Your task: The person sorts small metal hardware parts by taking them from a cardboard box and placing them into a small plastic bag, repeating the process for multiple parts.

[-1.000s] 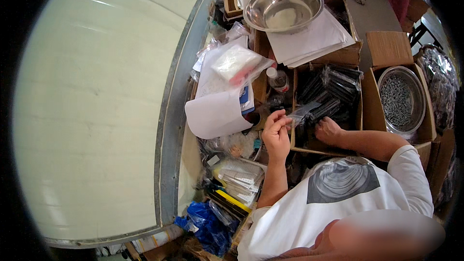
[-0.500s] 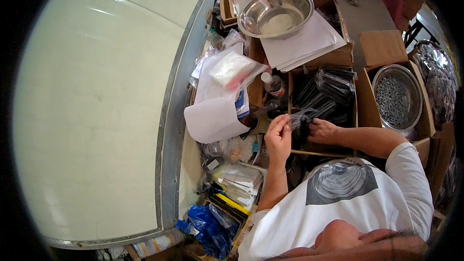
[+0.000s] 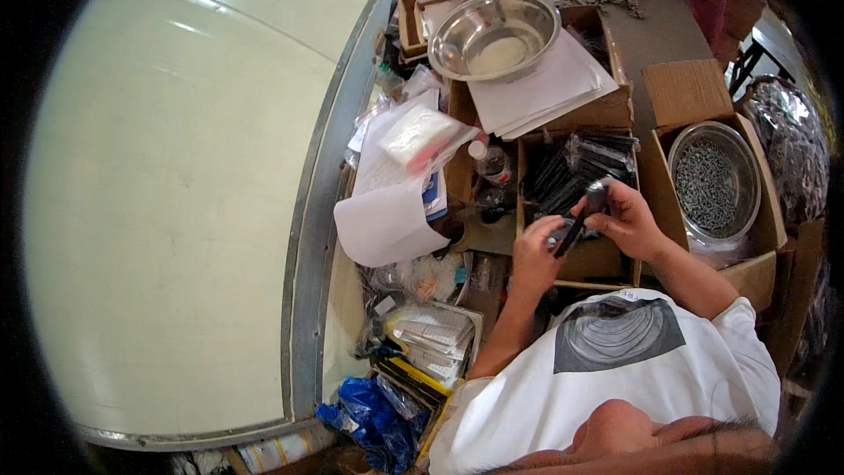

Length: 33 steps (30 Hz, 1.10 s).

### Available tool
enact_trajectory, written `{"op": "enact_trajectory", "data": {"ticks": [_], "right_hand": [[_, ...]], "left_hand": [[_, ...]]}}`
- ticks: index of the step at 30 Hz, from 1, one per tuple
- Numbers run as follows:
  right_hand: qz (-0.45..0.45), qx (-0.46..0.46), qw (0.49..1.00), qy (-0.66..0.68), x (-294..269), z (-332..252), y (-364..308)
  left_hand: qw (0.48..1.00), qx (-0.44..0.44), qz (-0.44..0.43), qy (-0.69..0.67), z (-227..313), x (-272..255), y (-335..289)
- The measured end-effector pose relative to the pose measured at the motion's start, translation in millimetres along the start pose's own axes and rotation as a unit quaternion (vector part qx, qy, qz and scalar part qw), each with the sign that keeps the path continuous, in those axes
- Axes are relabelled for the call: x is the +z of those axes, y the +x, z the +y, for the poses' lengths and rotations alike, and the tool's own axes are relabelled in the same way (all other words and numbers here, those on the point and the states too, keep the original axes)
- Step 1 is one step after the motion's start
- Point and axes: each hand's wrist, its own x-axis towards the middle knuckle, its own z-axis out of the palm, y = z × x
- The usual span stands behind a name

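Note:
Between my two hands is a slim black bar-like piece (image 3: 571, 236), held at a slant above an open cardboard box. My left hand (image 3: 534, 257) grips its lower end, where something small and shiny shows by the fingertips. The fingers of my right hand (image 3: 629, 222) close around its upper end, which has a glossy glint. What exactly the piece is, I cannot make out. Several similar long black pieces in clear plastic (image 3: 598, 157) lie in the box just beyond my hands.
A steel bowl of small metal screws (image 3: 708, 180) stands in a carton on the right. A wide steel basin (image 3: 494, 40) sits on white sheets at the back. Left of the box are a capped bottle (image 3: 492, 163), papers (image 3: 387, 224) and a blue plastic bag (image 3: 374, 418).
My right hand has come up out of the box with a black piece. My left hand has moved slightly right and down and now holds it too.

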Motion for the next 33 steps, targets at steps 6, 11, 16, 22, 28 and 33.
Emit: {"op": "enact_trajectory", "data": {"ticks": [6,11,16,22,28,33], "right_hand": [[0.096,-0.19,0.885,-0.414,-22.0,-14.6,-7.3],[0.079,-0.169,0.891,-0.413,-17.6,3.2,-20.8],[0.069,-0.144,0.896,-0.414,-21.2,18.0,-29.0],[0.081,-0.154,0.889,-0.423,-43.9,21.4,-41.1],[0.076,-0.192,0.895,-0.395,-51.9,-1.3,-45.8],[0.004,-0.183,0.869,-0.46,-45.4,-0.5,-42.6]], "left_hand": [[0.994,0.077,-0.071,0.032,12.7,27.6,8.9],[0.989,0.042,-0.138,-0.026,38.3,38.6,18.4],[0.982,0.008,-0.186,-0.027,43.0,41.5,20.4],[0.992,-0.008,-0.087,-0.092,17.2,61.0,18.9],[0.989,0.027,-0.142,0.021,34.2,64.0,23.3],[0.981,0.058,-0.171,-0.071,31.1,71.2,18.9]]}}
